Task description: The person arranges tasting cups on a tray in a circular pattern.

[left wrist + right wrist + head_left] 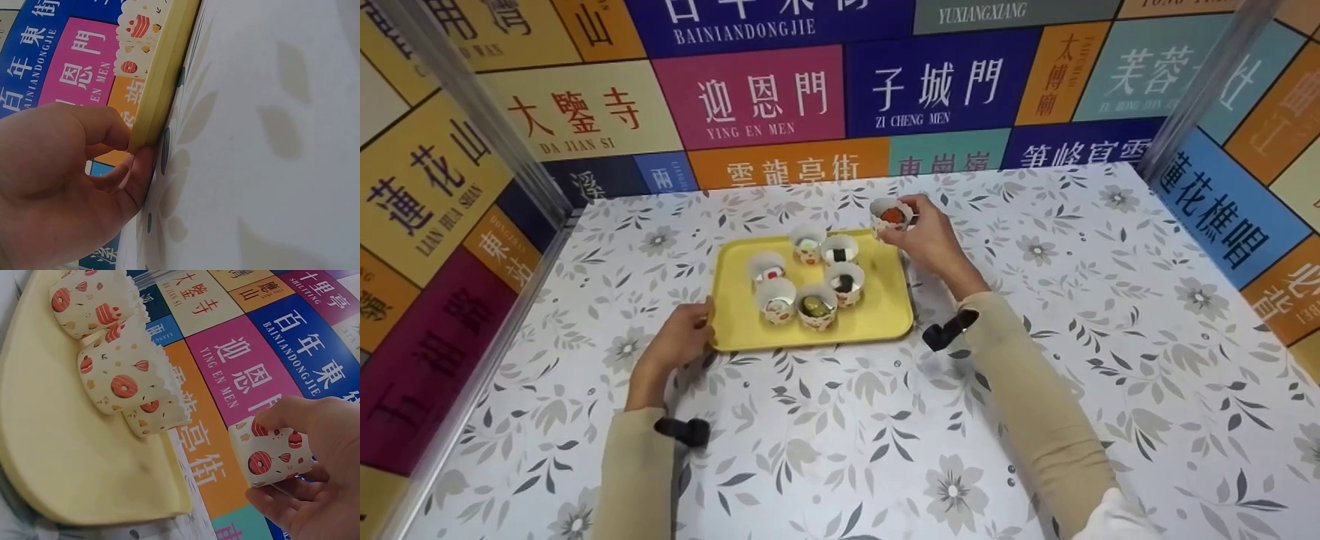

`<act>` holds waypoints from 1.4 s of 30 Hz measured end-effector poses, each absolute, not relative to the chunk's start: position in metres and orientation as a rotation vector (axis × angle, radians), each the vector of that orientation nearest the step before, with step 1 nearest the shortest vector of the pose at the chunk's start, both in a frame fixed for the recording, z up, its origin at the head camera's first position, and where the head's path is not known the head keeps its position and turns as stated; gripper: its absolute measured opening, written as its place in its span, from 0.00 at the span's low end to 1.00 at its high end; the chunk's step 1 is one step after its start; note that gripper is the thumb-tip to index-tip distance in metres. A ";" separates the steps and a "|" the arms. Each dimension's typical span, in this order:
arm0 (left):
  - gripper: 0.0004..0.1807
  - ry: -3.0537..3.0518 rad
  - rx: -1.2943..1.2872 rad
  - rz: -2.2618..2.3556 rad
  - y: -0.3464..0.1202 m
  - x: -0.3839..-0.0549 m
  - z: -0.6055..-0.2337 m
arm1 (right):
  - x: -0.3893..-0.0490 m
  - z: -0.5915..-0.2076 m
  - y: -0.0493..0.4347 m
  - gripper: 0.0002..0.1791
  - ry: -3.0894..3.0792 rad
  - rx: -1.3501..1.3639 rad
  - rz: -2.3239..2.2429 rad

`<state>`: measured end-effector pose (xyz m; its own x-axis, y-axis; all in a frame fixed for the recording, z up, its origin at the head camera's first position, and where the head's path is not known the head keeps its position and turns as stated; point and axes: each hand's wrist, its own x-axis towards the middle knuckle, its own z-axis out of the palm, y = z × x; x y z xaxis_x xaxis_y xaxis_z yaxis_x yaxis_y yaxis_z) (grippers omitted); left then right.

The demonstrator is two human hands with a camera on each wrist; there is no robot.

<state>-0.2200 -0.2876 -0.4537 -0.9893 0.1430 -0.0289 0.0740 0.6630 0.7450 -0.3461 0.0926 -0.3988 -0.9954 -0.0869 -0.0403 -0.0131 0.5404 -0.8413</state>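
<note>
My right hand (926, 236) holds a patterned paper baking cup (891, 216) by its side, above the far right corner of the yellow tray (885, 322). Something orange-red shows inside that cup. In the right wrist view, thumb and fingers grip the cup's printed wall (273, 453). On the tray several more such cups stand close together; one near the front (817, 309) has a greenish-brown piece inside, another (844, 285) a dark-wrapped white piece. At the tray's left edge my left hand (681, 337) pinches the rim (163, 73), thumb on top and fingers below.
The tray lies on a table (840, 450) covered in white cloth with grey leaves and flowers. Behind it rises a wall of coloured panels (757, 97) with printed characters. Clear upright panels with visible edges flank the table.
</note>
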 end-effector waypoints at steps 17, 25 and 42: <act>0.23 2.739 0.142 1.252 -0.287 -0.221 -0.454 | -0.361 -0.391 0.059 0.43 2.724 -0.350 -1.370; 0.25 2.756 0.129 1.245 -0.287 -0.220 -0.453 | -0.365 -0.389 0.040 0.40 2.715 -0.491 -1.266; 0.27 2.741 0.087 1.243 -0.288 -0.220 -0.453 | -0.366 -0.398 -0.015 0.37 2.681 -0.585 -1.317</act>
<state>-0.2203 -0.2879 -0.4529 -0.9898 0.1063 -0.0953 -0.0016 0.6591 0.7521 -0.3658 -0.0155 -0.3975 -0.9214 -0.3804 0.0795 -0.2954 0.5528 -0.7792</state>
